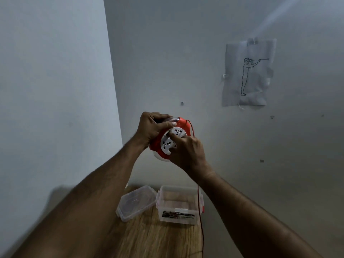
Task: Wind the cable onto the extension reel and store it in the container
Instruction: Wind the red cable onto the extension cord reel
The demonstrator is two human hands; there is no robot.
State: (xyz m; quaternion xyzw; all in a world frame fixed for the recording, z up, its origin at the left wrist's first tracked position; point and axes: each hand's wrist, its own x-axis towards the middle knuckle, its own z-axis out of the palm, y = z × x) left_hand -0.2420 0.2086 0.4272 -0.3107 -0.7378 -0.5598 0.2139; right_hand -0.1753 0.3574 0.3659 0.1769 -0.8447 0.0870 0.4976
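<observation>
wooden table [149,239] below, carrying open clear container [179,205], label unreadable. above it, left hand [151,128] gripping red reel [170,138], right hand [188,151] pinching its white socket face; red cable [200,211] dangling.

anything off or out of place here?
Nothing damaged. The red cable hangs unwound from the reel past the open container, whose lid lies beside it on the table. Left hand grips the reel; right hand is on its white face. The wall drawing is crumpled.
</observation>
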